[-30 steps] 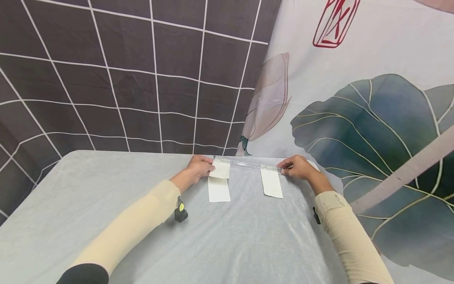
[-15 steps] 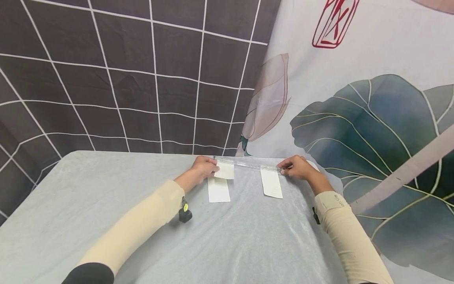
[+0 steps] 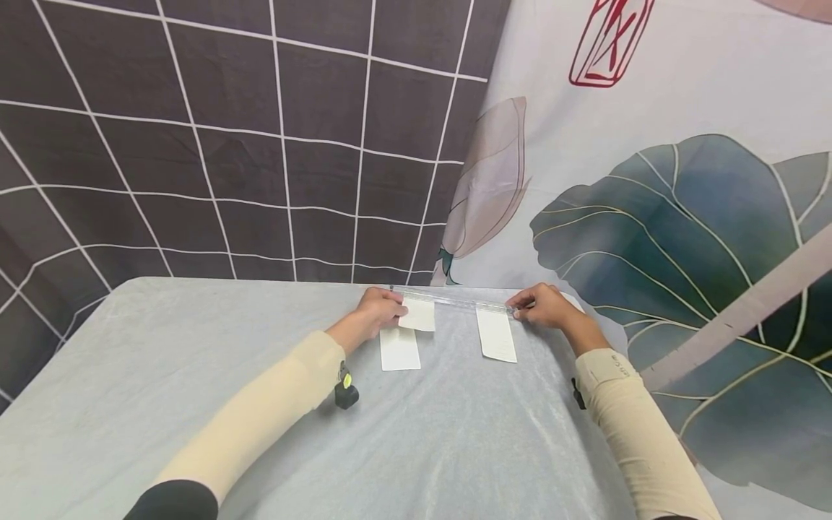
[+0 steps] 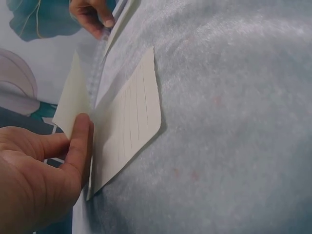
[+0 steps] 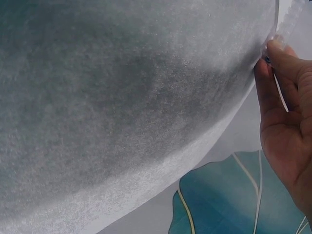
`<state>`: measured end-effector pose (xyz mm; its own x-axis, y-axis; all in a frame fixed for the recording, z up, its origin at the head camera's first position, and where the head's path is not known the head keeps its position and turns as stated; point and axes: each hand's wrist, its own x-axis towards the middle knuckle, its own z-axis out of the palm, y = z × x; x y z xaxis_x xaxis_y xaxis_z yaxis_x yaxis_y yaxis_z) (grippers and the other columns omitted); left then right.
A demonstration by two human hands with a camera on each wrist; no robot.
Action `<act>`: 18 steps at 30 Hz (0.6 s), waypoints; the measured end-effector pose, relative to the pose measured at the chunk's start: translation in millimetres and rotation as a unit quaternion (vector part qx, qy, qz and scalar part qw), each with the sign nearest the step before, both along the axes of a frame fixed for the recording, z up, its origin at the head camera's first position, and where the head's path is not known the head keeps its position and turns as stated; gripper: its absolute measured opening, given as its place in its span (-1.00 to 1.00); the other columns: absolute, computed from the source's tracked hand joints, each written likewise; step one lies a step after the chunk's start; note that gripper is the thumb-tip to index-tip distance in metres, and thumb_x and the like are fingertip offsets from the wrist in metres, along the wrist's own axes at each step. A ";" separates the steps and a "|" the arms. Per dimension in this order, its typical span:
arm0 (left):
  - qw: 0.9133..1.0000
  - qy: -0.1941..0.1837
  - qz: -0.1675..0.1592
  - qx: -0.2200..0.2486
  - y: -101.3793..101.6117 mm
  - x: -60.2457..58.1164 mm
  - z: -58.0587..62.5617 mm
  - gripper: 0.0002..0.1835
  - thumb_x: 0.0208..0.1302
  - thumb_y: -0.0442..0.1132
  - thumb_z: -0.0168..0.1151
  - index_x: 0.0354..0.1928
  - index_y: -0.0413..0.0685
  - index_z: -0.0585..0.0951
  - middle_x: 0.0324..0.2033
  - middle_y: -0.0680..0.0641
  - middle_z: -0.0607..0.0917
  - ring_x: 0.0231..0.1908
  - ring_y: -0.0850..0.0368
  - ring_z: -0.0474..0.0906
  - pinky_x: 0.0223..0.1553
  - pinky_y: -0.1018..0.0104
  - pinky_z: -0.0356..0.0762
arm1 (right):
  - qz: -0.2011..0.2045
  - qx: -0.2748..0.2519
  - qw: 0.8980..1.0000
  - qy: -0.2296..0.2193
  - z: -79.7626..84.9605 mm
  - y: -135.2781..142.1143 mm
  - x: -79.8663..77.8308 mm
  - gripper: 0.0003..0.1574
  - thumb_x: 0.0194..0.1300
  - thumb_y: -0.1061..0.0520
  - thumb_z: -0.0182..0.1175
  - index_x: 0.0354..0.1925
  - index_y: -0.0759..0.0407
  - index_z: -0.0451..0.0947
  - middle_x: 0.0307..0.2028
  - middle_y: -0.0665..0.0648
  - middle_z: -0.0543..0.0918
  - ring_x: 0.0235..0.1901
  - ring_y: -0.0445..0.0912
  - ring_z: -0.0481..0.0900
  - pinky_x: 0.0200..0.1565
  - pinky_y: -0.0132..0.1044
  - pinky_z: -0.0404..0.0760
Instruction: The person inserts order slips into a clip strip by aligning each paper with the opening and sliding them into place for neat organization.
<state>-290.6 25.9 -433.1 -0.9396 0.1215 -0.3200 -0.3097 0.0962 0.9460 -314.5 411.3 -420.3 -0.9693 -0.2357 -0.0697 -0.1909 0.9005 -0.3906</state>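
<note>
My left hand pinches a small cream sheet of paper between thumb and fingers, raised and bent in the left wrist view. Partly beneath it on the table lies a lined white sheet, one edge ragged. My right hand pinches the right end of a long clear plastic strip, whose edge looks notched in the right wrist view. The strip runs leftward along the table's far edge to near my left fingertips. Another pale sheet lies below its right end, top edge against the strip.
A pale grey cloth covers the table, whose far edge lies just beyond the strip. Behind stand a dark gridded curtain and, at right, a white hanging with large leaf prints.
My left hand has slid to the right with the cream sheet, which now overlaps less of the lined sheet below. The right hand and the strip have stayed put.
</note>
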 end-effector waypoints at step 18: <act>1.000 -0.008 -0.014 0.009 11.5 1.2 -0.1 -0.58 0.50 -0.54 0.30 0.34 -0.48 0.60 0.35 -0.46 0.66 0.33 -0.25 0.73 0.48 0.03 0.74 | -0.006 0.001 1.000 -0.004 -0.2 -1.8 1.3 -0.70 0.42 0.28 0.46 0.09 0.21 0.89 0.08 0.31 0.90 0.03 0.14 0.82 0.01 -0.07 0.76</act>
